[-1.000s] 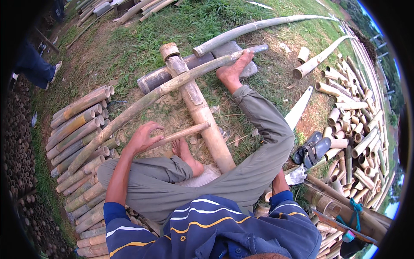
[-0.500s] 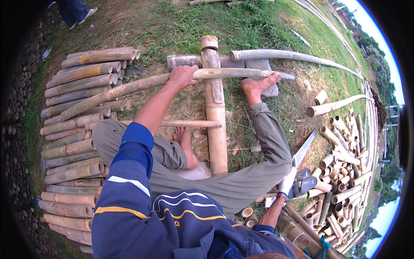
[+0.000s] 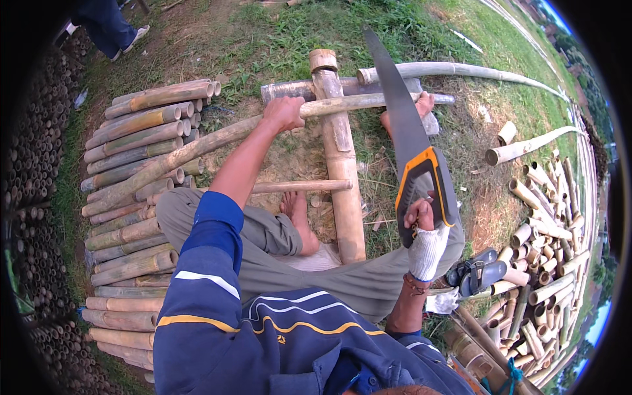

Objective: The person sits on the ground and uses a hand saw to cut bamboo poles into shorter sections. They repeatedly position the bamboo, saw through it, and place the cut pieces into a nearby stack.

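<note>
My left hand (image 3: 284, 114) is closed around a long, slightly curved bamboo pole (image 3: 217, 145), which lies across an upright-set thick bamboo support (image 3: 339, 171). My right hand (image 3: 424, 243), in a white fingerless-looking knit glove, grips the black and orange handle of a handsaw (image 3: 393, 92). The saw's blade points up and away, appearing over the pole's right part, right of the support; I cannot tell if it touches the pole. My right foot (image 3: 424, 104) rests at the pole's right end, partly hidden behind the blade. My left foot (image 3: 299, 220) is beside the support.
Stacked cut bamboo lengths (image 3: 135, 250) line the left. A heap of short bamboo pieces (image 3: 546, 263) lies at right, near dark sandals (image 3: 484, 271) and another white glove (image 3: 442, 301). Another long pole (image 3: 461, 70) extends to the far right. A person's legs (image 3: 108, 29) show far left.
My right hand has lifted the handsaw from beside my right knee, up and inward, over my right leg toward the pole. My left hand keeps its hold on the pole. The view shifted slightly.
</note>
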`<state>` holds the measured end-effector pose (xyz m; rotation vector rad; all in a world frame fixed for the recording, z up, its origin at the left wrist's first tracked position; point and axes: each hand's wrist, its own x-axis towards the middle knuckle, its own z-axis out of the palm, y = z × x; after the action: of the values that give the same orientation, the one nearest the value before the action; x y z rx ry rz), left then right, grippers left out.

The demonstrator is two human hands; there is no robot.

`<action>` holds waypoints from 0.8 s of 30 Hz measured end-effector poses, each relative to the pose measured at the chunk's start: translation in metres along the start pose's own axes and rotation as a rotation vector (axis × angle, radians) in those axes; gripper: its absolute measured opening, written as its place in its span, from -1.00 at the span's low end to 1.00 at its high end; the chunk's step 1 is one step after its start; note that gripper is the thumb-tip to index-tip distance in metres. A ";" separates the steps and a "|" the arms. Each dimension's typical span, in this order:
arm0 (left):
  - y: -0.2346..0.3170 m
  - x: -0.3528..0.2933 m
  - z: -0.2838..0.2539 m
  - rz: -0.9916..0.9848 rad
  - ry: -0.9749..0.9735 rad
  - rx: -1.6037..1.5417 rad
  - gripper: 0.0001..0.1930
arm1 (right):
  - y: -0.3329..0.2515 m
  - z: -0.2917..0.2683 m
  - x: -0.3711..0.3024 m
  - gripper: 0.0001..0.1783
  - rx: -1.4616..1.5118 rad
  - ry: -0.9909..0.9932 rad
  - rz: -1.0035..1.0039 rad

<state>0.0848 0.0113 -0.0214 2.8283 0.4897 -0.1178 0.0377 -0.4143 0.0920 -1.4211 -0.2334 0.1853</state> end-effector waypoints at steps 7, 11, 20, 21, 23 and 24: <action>0.013 0.003 -0.011 0.026 -0.026 0.057 -0.50 | 0.058 0.090 0.019 -0.59 -0.167 -0.275 -0.030; 0.009 0.003 -0.011 0.038 -0.004 0.066 -0.45 | 0.082 0.095 0.013 -0.55 -0.224 -0.309 -0.021; 0.009 0.009 -0.023 0.133 0.006 0.056 -0.30 | 0.091 0.092 0.022 -0.32 -0.217 -0.247 -0.076; 0.009 0.012 -0.022 0.123 0.001 0.065 -0.30 | 0.090 0.092 0.024 -0.30 -0.217 -0.257 -0.095; 0.004 0.013 -0.018 0.094 -0.023 0.085 -0.30 | 0.071 0.098 0.022 -0.30 -0.166 -0.283 0.003; 0.003 0.015 -0.017 0.080 -0.035 0.089 -0.30 | 0.070 0.099 0.021 -0.30 -0.164 -0.277 0.003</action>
<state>0.1003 0.0179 -0.0064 2.9222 0.3725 -0.1777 0.0321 -0.3044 0.0371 -1.5573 -0.4834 0.3737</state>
